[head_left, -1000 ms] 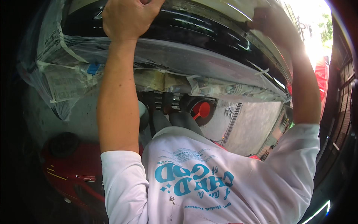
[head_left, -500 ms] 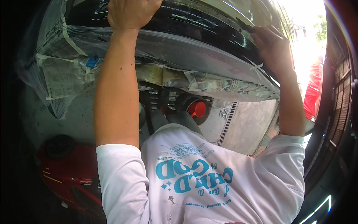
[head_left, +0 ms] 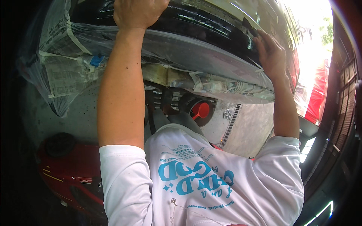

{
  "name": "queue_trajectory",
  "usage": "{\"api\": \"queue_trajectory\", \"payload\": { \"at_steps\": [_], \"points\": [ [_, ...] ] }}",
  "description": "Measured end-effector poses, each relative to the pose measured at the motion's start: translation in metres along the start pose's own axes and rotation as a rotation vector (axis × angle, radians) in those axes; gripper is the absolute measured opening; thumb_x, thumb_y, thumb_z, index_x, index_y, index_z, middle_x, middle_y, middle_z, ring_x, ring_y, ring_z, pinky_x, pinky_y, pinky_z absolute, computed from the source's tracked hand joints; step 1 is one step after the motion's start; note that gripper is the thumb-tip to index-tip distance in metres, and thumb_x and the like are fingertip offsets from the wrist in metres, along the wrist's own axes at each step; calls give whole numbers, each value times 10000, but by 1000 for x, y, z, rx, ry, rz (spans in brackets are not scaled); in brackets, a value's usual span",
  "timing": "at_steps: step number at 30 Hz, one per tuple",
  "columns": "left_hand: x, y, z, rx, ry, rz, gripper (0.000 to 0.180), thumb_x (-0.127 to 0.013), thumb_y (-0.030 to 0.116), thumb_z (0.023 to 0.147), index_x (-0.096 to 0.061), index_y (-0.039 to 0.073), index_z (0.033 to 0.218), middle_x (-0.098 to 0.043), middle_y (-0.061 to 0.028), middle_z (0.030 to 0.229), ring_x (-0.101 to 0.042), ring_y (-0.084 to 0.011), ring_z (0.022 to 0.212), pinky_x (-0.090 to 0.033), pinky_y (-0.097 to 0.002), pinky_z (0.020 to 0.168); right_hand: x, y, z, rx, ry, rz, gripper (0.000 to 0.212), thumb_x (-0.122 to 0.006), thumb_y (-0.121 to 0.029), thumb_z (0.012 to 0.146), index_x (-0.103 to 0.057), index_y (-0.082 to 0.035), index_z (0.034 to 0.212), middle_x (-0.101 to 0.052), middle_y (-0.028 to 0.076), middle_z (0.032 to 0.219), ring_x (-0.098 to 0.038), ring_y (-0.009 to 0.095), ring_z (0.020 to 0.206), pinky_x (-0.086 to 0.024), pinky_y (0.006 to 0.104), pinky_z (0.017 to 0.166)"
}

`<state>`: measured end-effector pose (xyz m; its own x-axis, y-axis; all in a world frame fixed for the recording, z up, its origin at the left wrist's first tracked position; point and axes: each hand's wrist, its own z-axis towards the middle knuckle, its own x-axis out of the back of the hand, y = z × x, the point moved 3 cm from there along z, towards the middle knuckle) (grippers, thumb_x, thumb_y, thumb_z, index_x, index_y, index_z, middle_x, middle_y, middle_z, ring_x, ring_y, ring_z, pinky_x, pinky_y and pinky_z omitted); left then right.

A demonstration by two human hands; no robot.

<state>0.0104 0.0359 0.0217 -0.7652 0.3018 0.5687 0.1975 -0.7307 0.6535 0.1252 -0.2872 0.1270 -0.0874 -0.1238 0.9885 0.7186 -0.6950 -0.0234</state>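
A glossy, wet-looking black car panel curves across the top. My left hand rests at its upper left, back of the hand showing. Its fingers run out of the frame, so what they touch is hidden. On the right, my right hand is bent over the panel, thumb and fingers pinching a thin, dark, flat piece with a pointed corner. Whether this is sandpaper or a scraper I cannot tell. Clear plastic sheeting covers the body below the black band, and newspaper masking hangs along its lower edge.
A red dipper sits in a dark round tub by my feet. A drain grate crosses the floor. Behind me at the left stands a red car. More newspaper and blue tape hang at the left.
My right hand has moved slightly left and lower, and the dark piece now stands up from the panel. The left hand has shifted a little right in the picture, as the whole view has moved.
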Motion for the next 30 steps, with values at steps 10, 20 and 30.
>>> {"api": "queue_trajectory", "payload": {
  "at_steps": [10,20,30],
  "points": [
    [0,1,1,8,23,-23,254,-758,249,809,-628,62,696,-645,-169,731,-646,-395,759,-507,-524,709,-10,-2,-11,-162,-47,212,360,-716,-208,1002,-697,-23,1310,-753,228,1092,-773,329,908,-593,396,806],
    [0,2,0,4,30,-25,257,-761,261,807,-636,67,694,-641,-169,726,-643,-400,747,-505,-529,700,-27,6,-12,-63,71,115,342,-721,-176,993,-701,-26,1300,-751,219,1104,-772,333,922,-600,389,809],
    [-5,0,-2,-11,81,64,288,-755,299,814,-636,73,680,-642,-166,718,-649,-396,751,-511,-524,703,-43,19,-15,8,158,77,341,-732,-149,978,-704,-29,1296,-760,204,1048,-773,337,871,-603,396,776]
  ]
}}
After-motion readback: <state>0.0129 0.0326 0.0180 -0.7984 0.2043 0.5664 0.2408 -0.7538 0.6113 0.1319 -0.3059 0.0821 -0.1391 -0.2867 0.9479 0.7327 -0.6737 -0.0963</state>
